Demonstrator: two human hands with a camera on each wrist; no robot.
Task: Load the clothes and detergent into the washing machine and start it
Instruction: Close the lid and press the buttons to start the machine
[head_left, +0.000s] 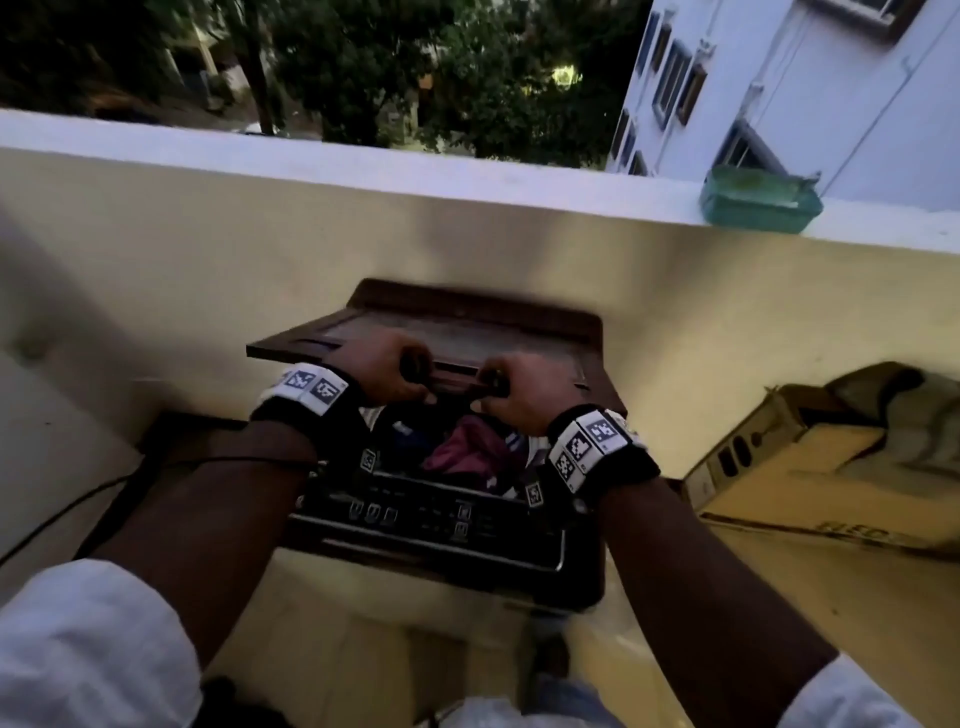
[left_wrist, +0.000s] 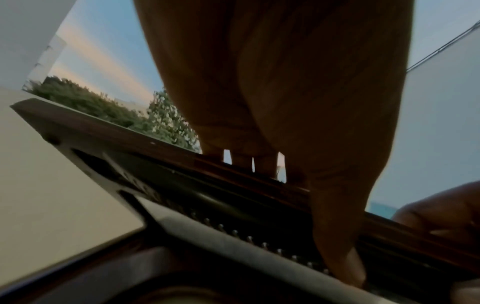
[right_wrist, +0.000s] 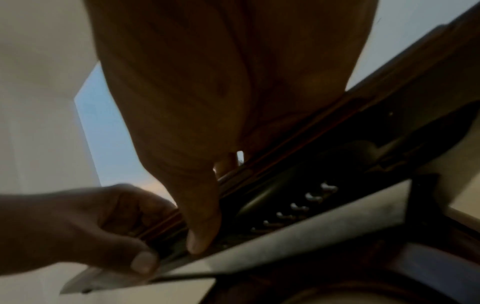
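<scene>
A top-loading washing machine (head_left: 447, 525) stands against the balcony wall, its dark brown lid (head_left: 457, 332) half raised. Both hands hold the lid's front edge side by side: my left hand (head_left: 387, 371) grips it with fingers over the top and thumb beneath, and my right hand (head_left: 511, 387) does the same just to its right. Clothes (head_left: 462, 449), maroon and dark blue, lie in the tub below the lid. In the left wrist view my left hand (left_wrist: 298, 164) wraps the lid (left_wrist: 130, 142). In the right wrist view my right hand (right_wrist: 205, 195) clamps the lid (right_wrist: 363, 115).
The machine's control panel (head_left: 431, 514) faces me. A cardboard box (head_left: 810, 467) with a cloth on it stands at the right. A green tub (head_left: 758, 200) sits on the balcony parapet (head_left: 363, 166). A black cable (head_left: 78, 504) runs along the floor at the left.
</scene>
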